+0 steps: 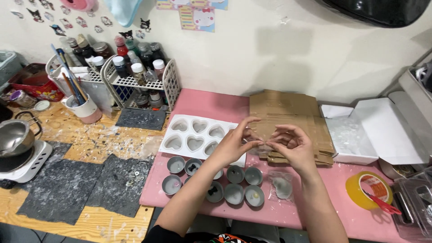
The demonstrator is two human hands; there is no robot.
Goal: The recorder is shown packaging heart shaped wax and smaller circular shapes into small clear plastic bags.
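Observation:
My left hand (234, 143) and my right hand (291, 145) meet above the pink mat (207, 105), fingertips pinched together on something small and clear that I cannot make out. Under the left hand lies a white silicone mould (194, 137) with heart-shaped cavities. Below it stand several small round metal cups (234, 193), some holding pale wax and tiny dark shapes. A small clear plastic bag (281, 185) rests on the mat beneath my right wrist.
Flattened cardboard (288, 112) lies behind my hands, with an open white box (360, 135) to its right. A yellow tape roll (365, 190) and red scissors (382, 204) sit far right. At left are a bottle rack (135, 76), brush cup (83, 105), metal pot (15, 137) and dark grey mats (81, 184).

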